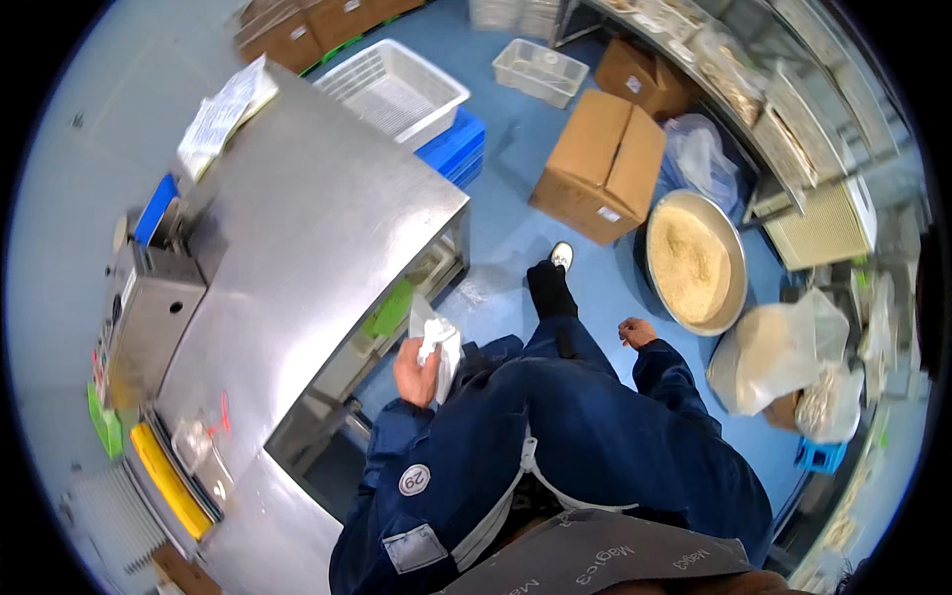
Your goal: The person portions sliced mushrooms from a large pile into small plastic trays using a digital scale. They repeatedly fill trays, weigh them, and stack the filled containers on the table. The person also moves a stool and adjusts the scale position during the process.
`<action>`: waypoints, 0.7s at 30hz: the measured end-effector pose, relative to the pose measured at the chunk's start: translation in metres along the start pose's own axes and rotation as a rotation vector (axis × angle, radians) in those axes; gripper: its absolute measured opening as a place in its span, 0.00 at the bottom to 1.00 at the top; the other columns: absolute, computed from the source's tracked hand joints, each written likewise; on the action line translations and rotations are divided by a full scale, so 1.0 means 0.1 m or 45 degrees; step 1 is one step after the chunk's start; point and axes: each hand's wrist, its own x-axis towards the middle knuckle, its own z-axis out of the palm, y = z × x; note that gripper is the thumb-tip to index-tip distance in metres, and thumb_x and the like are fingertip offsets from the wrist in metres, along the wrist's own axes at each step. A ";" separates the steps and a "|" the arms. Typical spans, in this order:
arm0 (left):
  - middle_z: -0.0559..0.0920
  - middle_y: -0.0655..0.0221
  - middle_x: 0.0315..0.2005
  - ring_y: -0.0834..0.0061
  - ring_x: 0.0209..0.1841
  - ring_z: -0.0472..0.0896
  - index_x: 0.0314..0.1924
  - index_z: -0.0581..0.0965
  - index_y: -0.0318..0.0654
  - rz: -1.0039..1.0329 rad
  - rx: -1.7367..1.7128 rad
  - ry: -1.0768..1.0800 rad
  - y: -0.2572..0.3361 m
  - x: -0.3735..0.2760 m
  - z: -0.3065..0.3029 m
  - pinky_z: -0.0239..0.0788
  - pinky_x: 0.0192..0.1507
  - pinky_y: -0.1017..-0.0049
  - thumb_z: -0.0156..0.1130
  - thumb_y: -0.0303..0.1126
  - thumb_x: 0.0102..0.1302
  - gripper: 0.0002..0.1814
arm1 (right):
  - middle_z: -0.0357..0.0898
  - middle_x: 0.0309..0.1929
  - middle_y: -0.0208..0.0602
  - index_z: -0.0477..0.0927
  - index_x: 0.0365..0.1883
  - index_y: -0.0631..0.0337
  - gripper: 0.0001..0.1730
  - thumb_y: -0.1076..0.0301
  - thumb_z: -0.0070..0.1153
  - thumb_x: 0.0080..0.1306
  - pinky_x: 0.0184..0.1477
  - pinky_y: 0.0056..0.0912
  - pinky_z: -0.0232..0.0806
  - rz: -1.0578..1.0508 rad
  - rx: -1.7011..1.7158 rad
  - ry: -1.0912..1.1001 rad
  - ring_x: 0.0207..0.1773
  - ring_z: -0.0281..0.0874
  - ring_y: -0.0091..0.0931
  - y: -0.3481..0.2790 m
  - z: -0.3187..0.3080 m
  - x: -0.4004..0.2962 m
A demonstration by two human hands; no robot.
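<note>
My left hand (416,373) is closed on a crumpled white cloth or plastic piece (445,343), beside the edge of a stainless steel table (297,201). On the other side, my right hand (637,332) hangs with curled fingers over the blue floor, and nothing shows in it. A large metal bowl (736,245) of pale grainy crumbs (688,260) stands on the floor near that hand. Farther off is a closed cardboard box (599,163). One foot in a white shoe (562,256) points forward between the table and the box.
A white plastic basket (398,93) rests on blue crates (457,145) past the table. Filled plastic bags (766,357) stand at the right, below racks with trays (796,141). A clear bin (541,72) lies on the floor ahead. A steel machine (152,320) stands on the table's left.
</note>
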 end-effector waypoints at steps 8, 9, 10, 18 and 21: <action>0.80 0.64 0.41 0.73 0.42 0.78 0.48 0.73 0.31 -0.401 -1.208 0.440 0.48 0.48 -0.15 0.68 0.46 0.74 0.56 0.28 0.61 0.15 | 0.76 0.45 0.39 0.71 0.54 0.59 0.24 0.60 0.55 0.60 0.48 0.34 0.66 -0.835 -0.010 -0.384 0.47 0.74 0.31 -2.24 0.02 0.29; 0.79 0.63 0.43 0.71 0.45 0.78 0.51 0.71 0.31 -0.393 -1.523 0.403 0.51 0.53 -0.15 0.68 0.48 0.72 0.54 0.28 0.62 0.17 | 0.74 0.52 0.40 0.67 0.60 0.56 0.29 0.59 0.55 0.61 0.51 0.34 0.65 -0.879 0.070 -0.513 0.52 0.72 0.33 -2.55 0.08 0.31; 0.78 0.63 0.45 0.69 0.47 0.77 0.53 0.69 0.31 -0.340 -1.617 0.445 0.55 0.55 -0.14 0.68 0.50 0.71 0.52 0.28 0.63 0.19 | 0.66 0.58 0.42 0.60 0.64 0.53 0.34 0.57 0.54 0.61 0.54 0.37 0.63 -0.908 0.106 -0.671 0.57 0.67 0.36 -2.85 0.15 0.29; 0.78 0.61 0.47 0.67 0.49 0.77 0.54 0.69 0.31 -0.151 -1.927 0.826 0.79 0.59 -0.03 0.69 0.52 0.68 0.49 0.35 0.66 0.20 | 0.39 0.72 0.43 0.43 0.72 0.45 0.41 0.42 0.39 0.66 0.63 0.51 0.56 -0.576 0.402 -1.679 0.72 0.43 0.44 -3.91 0.97 0.16; 0.78 0.62 0.45 0.71 0.43 0.79 0.48 0.73 0.34 -0.348 -1.478 1.101 0.78 0.35 -0.10 0.72 0.45 0.72 0.52 0.27 0.63 0.13 | 0.47 0.70 0.44 0.43 0.71 0.55 0.42 0.40 0.35 0.68 0.66 0.35 0.52 -0.647 0.689 -2.101 0.71 0.49 0.34 -4.17 1.23 -0.54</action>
